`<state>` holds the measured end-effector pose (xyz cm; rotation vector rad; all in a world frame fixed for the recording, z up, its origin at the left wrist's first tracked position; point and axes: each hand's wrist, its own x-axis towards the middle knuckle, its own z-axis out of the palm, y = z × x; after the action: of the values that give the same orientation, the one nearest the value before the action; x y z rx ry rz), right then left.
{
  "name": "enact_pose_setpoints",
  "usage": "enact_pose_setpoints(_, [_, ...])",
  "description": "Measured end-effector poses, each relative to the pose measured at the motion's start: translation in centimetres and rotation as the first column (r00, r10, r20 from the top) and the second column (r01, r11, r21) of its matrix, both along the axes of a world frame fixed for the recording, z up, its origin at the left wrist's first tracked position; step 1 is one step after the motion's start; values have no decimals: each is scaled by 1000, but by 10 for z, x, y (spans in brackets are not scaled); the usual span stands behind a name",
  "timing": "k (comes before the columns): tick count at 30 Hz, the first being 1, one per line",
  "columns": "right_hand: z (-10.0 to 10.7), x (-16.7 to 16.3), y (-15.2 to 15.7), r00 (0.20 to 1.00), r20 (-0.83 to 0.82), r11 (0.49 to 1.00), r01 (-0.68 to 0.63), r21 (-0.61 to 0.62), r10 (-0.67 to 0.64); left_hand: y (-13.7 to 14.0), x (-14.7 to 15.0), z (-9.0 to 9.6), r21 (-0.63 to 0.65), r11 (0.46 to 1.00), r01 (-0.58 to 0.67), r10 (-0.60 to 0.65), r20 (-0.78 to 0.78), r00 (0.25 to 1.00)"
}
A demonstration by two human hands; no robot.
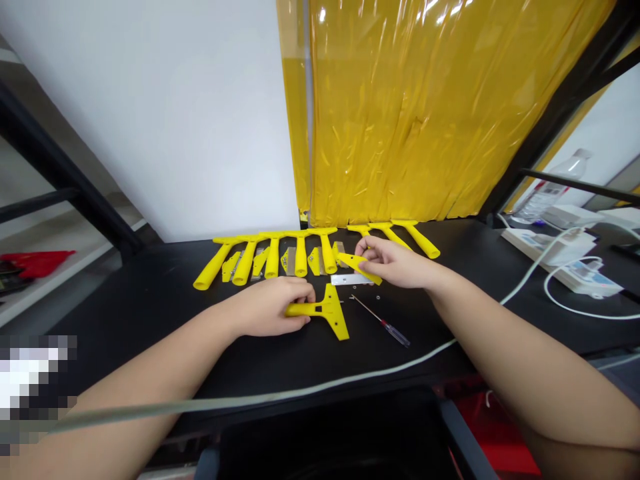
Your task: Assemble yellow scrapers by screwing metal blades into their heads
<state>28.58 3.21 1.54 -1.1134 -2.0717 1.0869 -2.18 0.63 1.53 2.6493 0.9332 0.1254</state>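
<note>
My left hand (280,303) is wrapped around the handle of a yellow scraper (334,313), whose wide head with small holes points right. My right hand (387,260) pinches a flat yellow plate (357,265) with a hole in it, a little above the tabletop. Below that plate lies a silver metal strip (347,280). A screwdriver (393,330) with a clear purplish handle rests on the table to the right of the scraper head. Close to its tip are small nuts (378,297).
Several yellow scraper handles (273,257) line the back of the black table (210,353), with yellow plates and metal pieces between them. A pale cable (320,389) crosses the front. Power strips (565,260) and a plastic bottle (555,187) stand at the right.
</note>
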Motion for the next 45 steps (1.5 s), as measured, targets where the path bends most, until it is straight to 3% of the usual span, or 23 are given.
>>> enact_pose_setpoints(5, [-3, -6, -3, 998, -41, 999, -37, 32, 38, 0, 0, 1, 4, 1000, -18, 18, -8, 1000])
enact_pose_setpoints(10, [-5, -16, -8, 987, -102, 992, -122, 34, 125, -5, 8, 1, 16, 993, -115, 109, 222, 969])
enact_pose_setpoints(13, [-6, -22, -11, 973, -142, 983, -175, 57, 181, -9, 17, -2, -62, 986, -154, 167, 352, 921])
enact_pose_setpoints(18, [-6, -28, -15, 953, -214, 975, -201, 92, 217, -13, 24, -7, -217, 964, -153, 236, 434, 870])
enact_pose_setpoints(22, [-2, -20, -9, 959, -254, 983, -83, 163, 123, -9, 20, -9, -295, 930, -221, 347, 497, 795])
enact_pose_setpoints(24, [1, -9, -4, 983, -182, 978, 12, 209, 27, -4, 17, -11, -325, 912, -251, 392, 508, 767])
enact_pose_setpoints(26, [5, 2, 1, 997, 17, 962, 68, 266, -75, 0, 15, -13, -355, 896, -267, 426, 517, 743])
enact_pose_setpoints(29, [9, 14, 3, 911, 386, 961, 36, 273, -143, 3, 14, -15, -400, 884, -243, 442, 546, 712])
enact_pose_setpoints(32, [10, 18, 3, 819, 564, 982, -8, 188, -101, 2, 15, -16, -429, 881, -199, 439, 585, 682])
enact_pose_setpoints(40, [3, 12, 6, 728, 667, 960, -46, 277, -158, 0, 18, -8, -507, 847, -157, 488, 627, 607])
enact_pose_setpoints(43, [4, 11, 5, 748, 633, 928, -61, 368, -201, -1, 20, -5, -583, 800, -139, 549, 621, 560])
enact_pose_setpoints(45, [6, 8, 3, 822, 531, 907, -46, 418, -203, -2, 21, -5, -639, 760, -117, 596, 615, 517])
